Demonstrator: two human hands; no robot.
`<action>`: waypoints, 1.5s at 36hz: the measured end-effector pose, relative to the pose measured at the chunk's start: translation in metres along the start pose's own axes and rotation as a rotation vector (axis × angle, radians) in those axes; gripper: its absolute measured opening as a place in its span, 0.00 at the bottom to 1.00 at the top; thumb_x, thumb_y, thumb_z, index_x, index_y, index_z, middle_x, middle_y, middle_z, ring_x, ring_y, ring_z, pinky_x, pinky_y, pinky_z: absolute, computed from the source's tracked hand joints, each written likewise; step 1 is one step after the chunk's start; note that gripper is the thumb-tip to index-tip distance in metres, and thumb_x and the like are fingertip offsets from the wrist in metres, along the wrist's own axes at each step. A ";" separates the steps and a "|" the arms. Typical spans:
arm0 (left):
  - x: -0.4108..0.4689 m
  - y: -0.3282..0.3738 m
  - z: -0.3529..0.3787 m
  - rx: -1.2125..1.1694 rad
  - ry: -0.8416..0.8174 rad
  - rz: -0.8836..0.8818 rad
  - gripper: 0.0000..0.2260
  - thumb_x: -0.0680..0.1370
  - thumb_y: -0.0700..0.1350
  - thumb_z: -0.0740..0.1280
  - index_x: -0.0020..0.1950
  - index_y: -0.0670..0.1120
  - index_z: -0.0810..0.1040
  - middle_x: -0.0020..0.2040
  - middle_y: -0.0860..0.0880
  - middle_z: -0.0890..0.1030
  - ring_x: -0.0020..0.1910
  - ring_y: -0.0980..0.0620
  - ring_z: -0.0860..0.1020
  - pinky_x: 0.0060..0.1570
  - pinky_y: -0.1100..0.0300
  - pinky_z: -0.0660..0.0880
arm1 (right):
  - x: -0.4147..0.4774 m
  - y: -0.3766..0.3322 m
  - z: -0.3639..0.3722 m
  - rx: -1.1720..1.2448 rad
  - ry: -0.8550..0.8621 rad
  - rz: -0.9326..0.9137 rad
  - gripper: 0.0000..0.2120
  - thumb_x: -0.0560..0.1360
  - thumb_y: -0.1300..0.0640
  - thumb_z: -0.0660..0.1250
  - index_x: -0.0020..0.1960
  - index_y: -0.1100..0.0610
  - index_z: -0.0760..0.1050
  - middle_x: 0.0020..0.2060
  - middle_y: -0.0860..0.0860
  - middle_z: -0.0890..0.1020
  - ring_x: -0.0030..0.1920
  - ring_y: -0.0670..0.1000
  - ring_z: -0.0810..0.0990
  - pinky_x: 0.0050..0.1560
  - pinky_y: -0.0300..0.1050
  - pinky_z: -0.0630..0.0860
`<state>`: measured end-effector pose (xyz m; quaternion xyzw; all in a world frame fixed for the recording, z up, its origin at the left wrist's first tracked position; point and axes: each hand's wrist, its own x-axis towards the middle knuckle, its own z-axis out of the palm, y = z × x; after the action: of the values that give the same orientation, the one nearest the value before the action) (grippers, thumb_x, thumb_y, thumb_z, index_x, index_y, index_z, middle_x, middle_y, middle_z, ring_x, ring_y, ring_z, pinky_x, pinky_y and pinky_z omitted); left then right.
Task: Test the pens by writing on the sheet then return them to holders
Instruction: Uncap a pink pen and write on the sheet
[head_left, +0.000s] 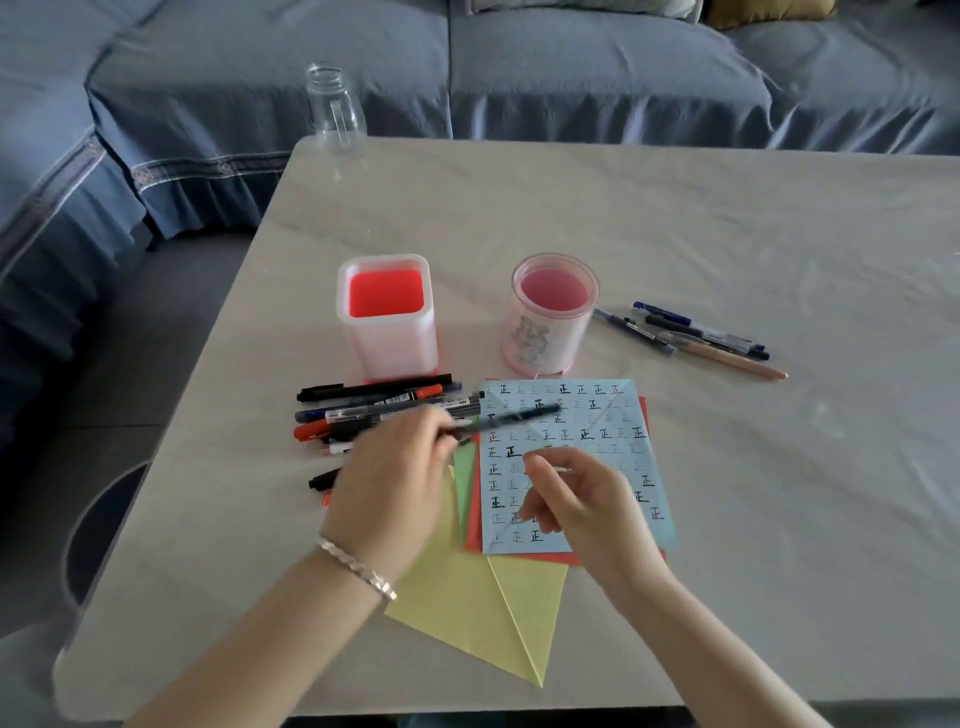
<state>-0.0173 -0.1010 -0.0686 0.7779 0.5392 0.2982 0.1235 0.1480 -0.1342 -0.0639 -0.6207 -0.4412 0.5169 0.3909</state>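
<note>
While my left hand (395, 467) grips a dark pen (519, 415) between thumb and fingertips, the pen lies nearly level and points right, hanging blurred over the upper part of the blue sheet (597, 431). My right hand (582, 504) hovers over the middle of that sheet with its fingers loosely curled and the thumb close to the forefinger; I cannot tell whether it pinches anything. A bracelet (358, 569) sits on my left wrist.

The blue sheet is covered in rows of small written marks, mostly black, a few red. It lies on a red sheet (472, 519), which in turn overlaps a yellow sheet (478, 608) nearer to me; a strip of green sheet (465, 457) shows at the left edge, just beside my left hand.

A pile of pens (374, 402) lies left of the sheets, partly under my left hand, its far side touching the foot of the square holder (395, 348). That holder stands upright, its red floor showing. The round holder (543, 338) stands upright to its right, just beyond the blue sheet's far edge. A second group of pens (696, 335) lies on the tabletop (727, 467) just right of the round holder.

A clear jar (335, 111) stands upright at the tabletop's far left corner, with a blue sofa (571, 78) behind it.
</note>
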 end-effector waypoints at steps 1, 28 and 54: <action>0.005 -0.011 0.000 0.036 0.060 -0.024 0.02 0.73 0.38 0.65 0.44 0.41 0.77 0.35 0.47 0.79 0.32 0.46 0.77 0.32 0.54 0.74 | 0.001 0.003 -0.003 -0.003 0.006 0.011 0.03 0.75 0.58 0.64 0.43 0.54 0.76 0.25 0.48 0.80 0.25 0.43 0.71 0.31 0.34 0.70; -0.022 -0.002 0.066 0.300 -0.421 0.205 0.31 0.69 0.66 0.55 0.59 0.47 0.78 0.62 0.51 0.77 0.63 0.55 0.69 0.63 0.59 0.59 | 0.112 0.008 -0.163 -1.091 0.433 -0.064 0.16 0.74 0.64 0.60 0.62 0.58 0.73 0.59 0.57 0.75 0.62 0.59 0.69 0.59 0.50 0.64; -0.013 0.030 0.052 -0.017 -0.154 0.189 0.32 0.72 0.60 0.60 0.71 0.43 0.59 0.69 0.45 0.68 0.67 0.52 0.64 0.66 0.56 0.63 | -0.008 -0.022 -0.109 -0.792 -0.074 -0.172 0.03 0.75 0.46 0.62 0.44 0.44 0.72 0.32 0.42 0.77 0.28 0.44 0.68 0.28 0.35 0.65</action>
<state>0.0334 -0.1174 -0.0981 0.8448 0.4497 0.2526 0.1426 0.2521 -0.1379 -0.0234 -0.6650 -0.6704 0.2944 0.1473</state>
